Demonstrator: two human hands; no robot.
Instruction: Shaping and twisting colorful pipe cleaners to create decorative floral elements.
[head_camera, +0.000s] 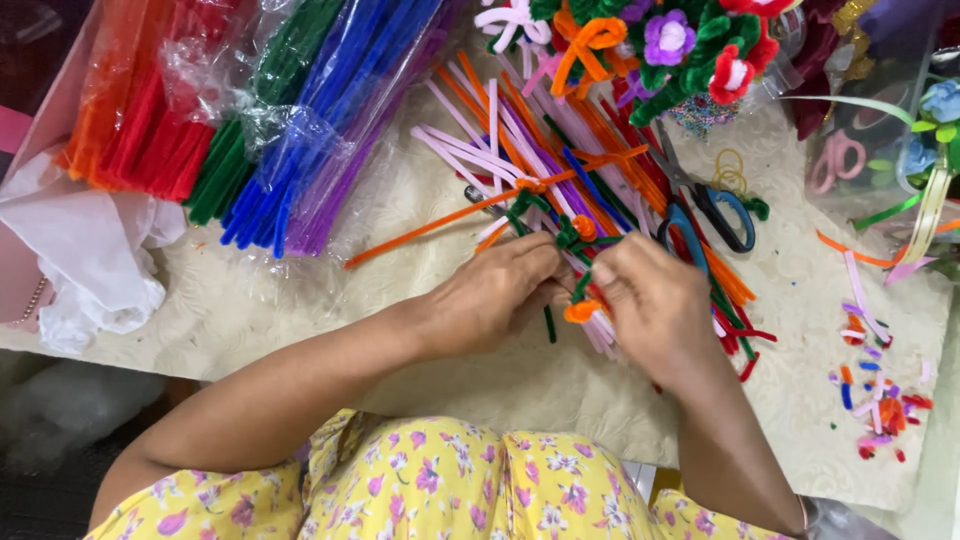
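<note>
My left hand (492, 292) and my right hand (650, 300) meet over the cream mat (300, 300), both pinching a small pipe-cleaner piece (580, 240) made of green stem with orange coils. A green stem end hangs below between my hands. Under and behind the hands lies a loose spread of pink, orange, purple and green pipe cleaners (540, 130). Blue-handled scissors (715, 205) rest just beyond my right hand.
Clear bags of red, green, blue and purple pipe cleaners (260, 110) lie at the back left. Finished pipe-cleaner flowers (680, 45) stand at the back. Short cut scraps (875, 385) litter the right. A white plastic bag (90, 250) sits at the left edge.
</note>
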